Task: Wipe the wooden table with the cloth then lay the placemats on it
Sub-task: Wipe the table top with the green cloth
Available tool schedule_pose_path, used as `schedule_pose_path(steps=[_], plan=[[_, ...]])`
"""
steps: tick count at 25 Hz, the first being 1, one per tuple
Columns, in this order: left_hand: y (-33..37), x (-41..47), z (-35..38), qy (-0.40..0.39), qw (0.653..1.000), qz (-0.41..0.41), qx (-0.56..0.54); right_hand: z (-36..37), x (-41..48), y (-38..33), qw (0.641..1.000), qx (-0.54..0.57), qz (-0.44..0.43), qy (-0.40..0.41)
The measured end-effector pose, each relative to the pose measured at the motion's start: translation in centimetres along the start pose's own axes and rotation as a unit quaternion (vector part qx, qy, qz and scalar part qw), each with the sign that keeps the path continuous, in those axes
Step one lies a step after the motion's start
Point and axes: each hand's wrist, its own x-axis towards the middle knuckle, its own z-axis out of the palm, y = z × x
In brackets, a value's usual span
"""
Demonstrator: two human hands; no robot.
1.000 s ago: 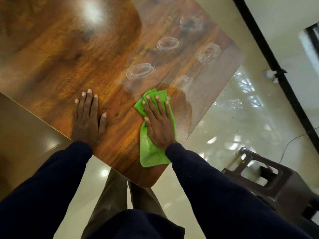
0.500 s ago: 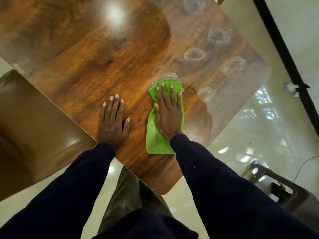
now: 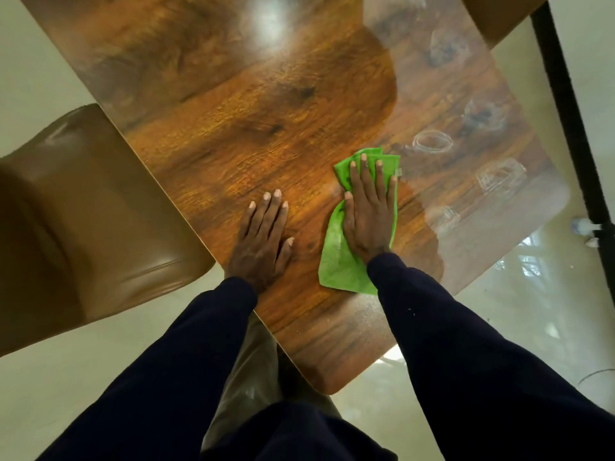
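Note:
A glossy wooden table fills the upper middle of the head view, one rounded corner pointing toward me. A folded green cloth lies on it near that corner. My right hand presses flat on the cloth, fingers straight and spread. My left hand rests flat on the bare wood just to the left of the cloth, fingers straight. Whitish ring and square marks show on the shiny surface beyond the cloth. No placemats are visible.
A brown padded chair seat sits against the table's left edge. Another brown seat shows at the top right. A black pole runs down the right side over a pale glossy floor.
My right hand has slid the cloth away from me, toward the ring marks. My left hand stayed flat on the wood.

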Motion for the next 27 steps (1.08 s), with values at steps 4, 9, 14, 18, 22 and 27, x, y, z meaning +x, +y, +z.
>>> schedule_pose_path(steps=[4,9,14,18,22,27], plan=[[0.0,0.1,-0.4,-0.009,1.000,0.002,-0.003,0.2,-4.5,-2.2,0.991,0.025,-0.114,-0.059],[0.1,0.1,-0.3,-0.021,0.999,-0.009,-0.045,-2.0,-10.7,6.1,0.989,0.036,-0.118,-0.077],[1.8,0.9,-0.4,0.034,0.994,-0.054,-0.085,-3.6,-8.7,10.3,0.999,0.044,0.016,-0.029],[6.7,2.8,0.8,0.064,0.987,-0.087,-0.123,-3.1,-6.7,10.6,0.999,0.030,0.020,-0.010],[11.9,3.5,3.1,0.058,0.993,-0.028,-0.098,-2.9,-9.8,12.4,0.996,0.053,-0.052,-0.040],[14.1,3.4,4.5,0.047,0.996,-0.066,-0.049,-4.0,-11.9,18.6,0.994,0.028,-0.082,-0.062]])
